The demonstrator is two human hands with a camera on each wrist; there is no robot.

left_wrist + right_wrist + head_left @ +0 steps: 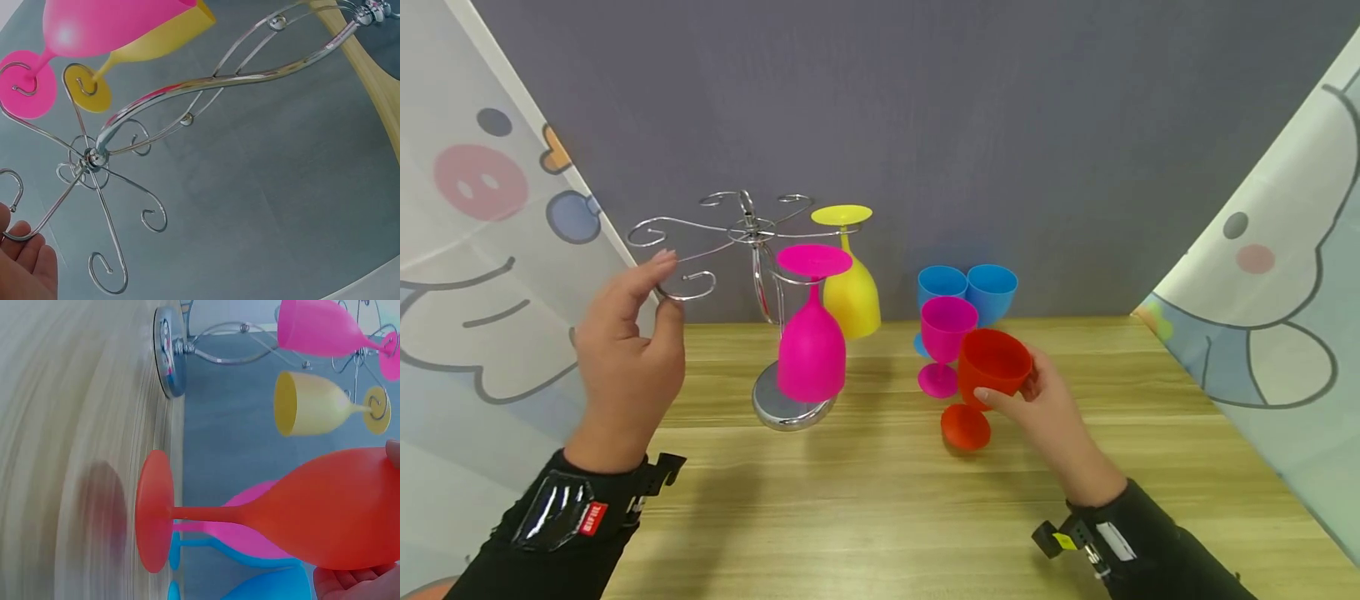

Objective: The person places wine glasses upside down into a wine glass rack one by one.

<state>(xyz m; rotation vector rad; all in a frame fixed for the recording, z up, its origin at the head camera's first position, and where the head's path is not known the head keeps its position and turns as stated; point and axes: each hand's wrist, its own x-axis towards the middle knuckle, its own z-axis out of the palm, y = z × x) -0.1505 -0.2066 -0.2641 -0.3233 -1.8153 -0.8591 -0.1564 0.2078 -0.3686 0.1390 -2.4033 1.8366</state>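
Note:
My right hand [1052, 408] grips the bowl of a red plastic goblet [996, 367], thumb on the near side and fingers behind. The goblet is held with its mouth up, its foot close over the table, as the right wrist view shows. With thumb and index finger, my left hand [632, 350] pinches one curled hook of a chrome glass rack [748, 229]. A pink goblet [812, 350] and a yellow goblet [853, 296] hang upside down by their feet from other hooks of that rack.
Behind the red goblet, another pink goblet [949, 321] stands upright on the wooden table [865, 517]. Two blue goblets [992, 287] stand behind it, near the grey back wall [925, 125]. The rack's round base [786, 408] rests left of them. Cartoon-printed panels flank both sides.

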